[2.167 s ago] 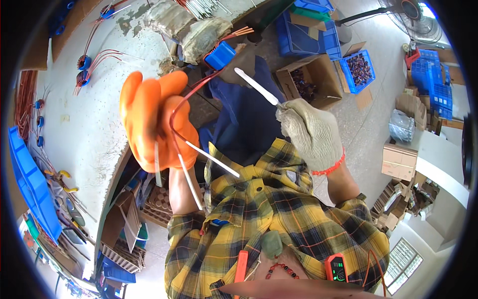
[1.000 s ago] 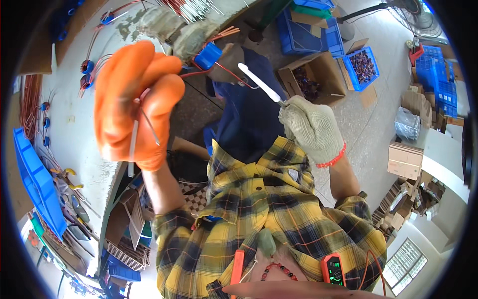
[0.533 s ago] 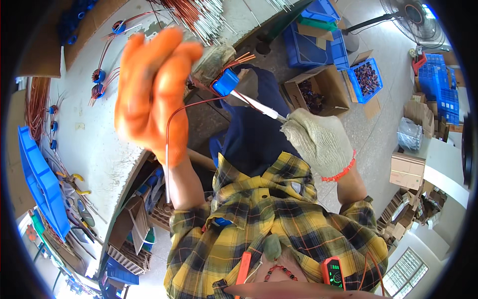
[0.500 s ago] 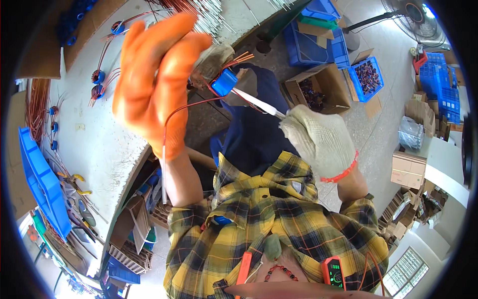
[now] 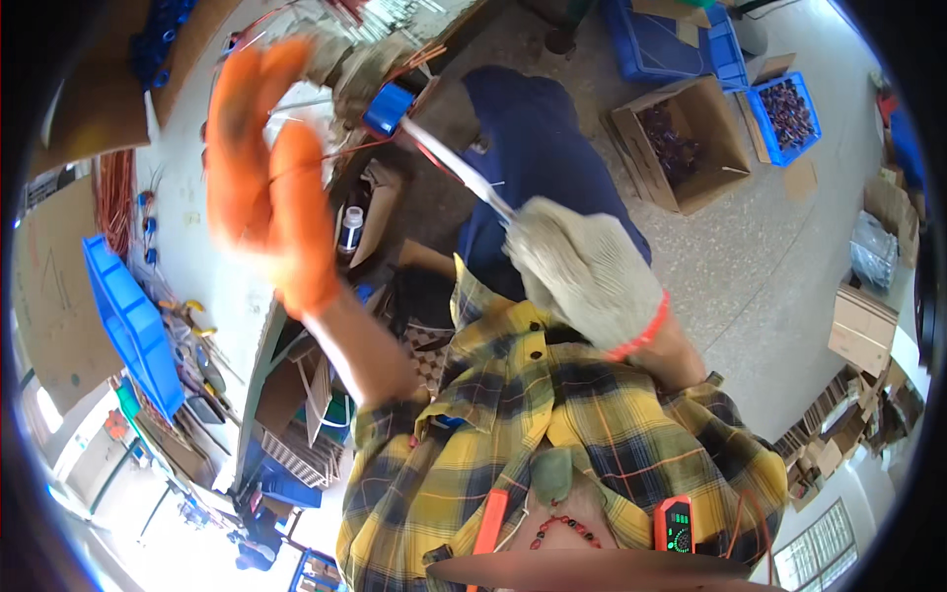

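My left hand (image 5: 266, 183), in an orange glove and smeared by motion, is over the bench edge with its fingers bent around a thin copper wire (image 5: 345, 150). That wire runs from a small blue ring-shaped coil core (image 5: 390, 107), where several copper wire ends (image 5: 419, 59) stick out at the top. The core sits against a grey, worn fixture (image 5: 360, 84) at the bench edge. My right hand (image 5: 582, 261), in a white knit glove, is closed on a long white tapered tool (image 5: 459, 168). The tool's far end meets the core's lower right side. A red-brown strand runs beside the tool.
On the bench at left are a blue tray (image 5: 133, 326), copper wire bundles (image 5: 115, 202), small blue coils (image 5: 149, 225) and hand tools. A cardboard box (image 5: 725, 163) and a blue crate of small parts (image 5: 787, 116) stand on the floor at right. Below the bench is a small bottle (image 5: 351, 227).
My left hand has moved left and down, drawing the wire away from the core. My right hand has shifted left with the tool. The whole view has turned somewhat.
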A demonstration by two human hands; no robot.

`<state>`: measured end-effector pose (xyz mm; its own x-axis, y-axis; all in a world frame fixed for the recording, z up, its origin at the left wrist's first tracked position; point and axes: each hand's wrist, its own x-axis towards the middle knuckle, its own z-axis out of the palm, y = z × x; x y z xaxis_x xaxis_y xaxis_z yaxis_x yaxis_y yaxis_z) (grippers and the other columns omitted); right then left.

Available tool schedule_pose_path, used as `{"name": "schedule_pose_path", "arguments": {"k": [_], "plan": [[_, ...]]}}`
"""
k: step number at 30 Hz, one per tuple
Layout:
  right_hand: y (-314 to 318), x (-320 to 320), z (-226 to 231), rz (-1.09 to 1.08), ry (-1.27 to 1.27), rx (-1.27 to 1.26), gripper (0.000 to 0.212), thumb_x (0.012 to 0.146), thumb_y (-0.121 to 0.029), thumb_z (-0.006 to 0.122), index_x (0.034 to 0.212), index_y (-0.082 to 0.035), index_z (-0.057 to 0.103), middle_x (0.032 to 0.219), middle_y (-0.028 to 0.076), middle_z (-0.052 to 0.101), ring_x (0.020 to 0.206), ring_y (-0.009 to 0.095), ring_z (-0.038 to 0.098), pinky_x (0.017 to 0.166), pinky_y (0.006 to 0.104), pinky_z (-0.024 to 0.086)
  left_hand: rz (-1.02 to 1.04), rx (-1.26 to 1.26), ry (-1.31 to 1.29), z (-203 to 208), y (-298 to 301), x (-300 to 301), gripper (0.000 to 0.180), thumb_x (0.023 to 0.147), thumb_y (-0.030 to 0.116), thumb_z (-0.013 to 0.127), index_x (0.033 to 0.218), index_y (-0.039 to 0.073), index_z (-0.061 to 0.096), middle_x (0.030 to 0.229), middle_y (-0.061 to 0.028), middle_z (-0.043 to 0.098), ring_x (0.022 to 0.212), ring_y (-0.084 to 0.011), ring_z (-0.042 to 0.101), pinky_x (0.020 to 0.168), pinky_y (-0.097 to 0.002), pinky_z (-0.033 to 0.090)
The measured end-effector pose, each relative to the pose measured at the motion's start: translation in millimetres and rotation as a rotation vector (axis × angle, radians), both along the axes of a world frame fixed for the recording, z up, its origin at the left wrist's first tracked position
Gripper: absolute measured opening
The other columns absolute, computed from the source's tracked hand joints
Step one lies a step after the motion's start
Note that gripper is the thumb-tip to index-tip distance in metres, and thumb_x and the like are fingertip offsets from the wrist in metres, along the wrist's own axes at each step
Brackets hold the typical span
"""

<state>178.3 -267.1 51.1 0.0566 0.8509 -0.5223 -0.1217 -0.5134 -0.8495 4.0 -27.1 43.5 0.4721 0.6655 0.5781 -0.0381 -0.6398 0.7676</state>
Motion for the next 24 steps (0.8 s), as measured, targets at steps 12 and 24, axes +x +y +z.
{"name": "schedule_pose_path", "arguments": {"k": [12, 24], "plan": [[-4.1, 23.9, 8.8, 0.014, -1.052, 0.213, 0.02, 0.106, -0.026, 0.07, 0.099, -0.008, 0.073, 0.078, 0.014, 0.071, 0.071, 0.039, 0.074, 0.062, 0.0456, 0.057, 0.052, 0.453, -0.048, 29.2, 19.4, 21.8, 0.021, 0.101, 0.005, 0.072, 0.115, -0.009, 0.08, 0.108, -0.0199, 0.083, 0.103, -0.0276, 0.078, 0.104, -0.0459, 0.057], [22.7, 8.9, -5.4, 0.124, -0.342, 0.376, 0.011, 0.111, -0.019, 0.069, 0.113, -0.008, 0.073, 0.076, 0.011, 0.071, 0.067, 0.022, 0.075, 0.058, 0.0354, 0.055, 0.152, -0.211, -0.059, 20.4, -1.1, 38.5, 0.034, 0.107, 0.011, 0.072, 0.138, -0.004, 0.076, 0.131, -0.01, 0.079, 0.113, -0.0155, 0.07, 0.104, -0.0331, 0.053]]}}
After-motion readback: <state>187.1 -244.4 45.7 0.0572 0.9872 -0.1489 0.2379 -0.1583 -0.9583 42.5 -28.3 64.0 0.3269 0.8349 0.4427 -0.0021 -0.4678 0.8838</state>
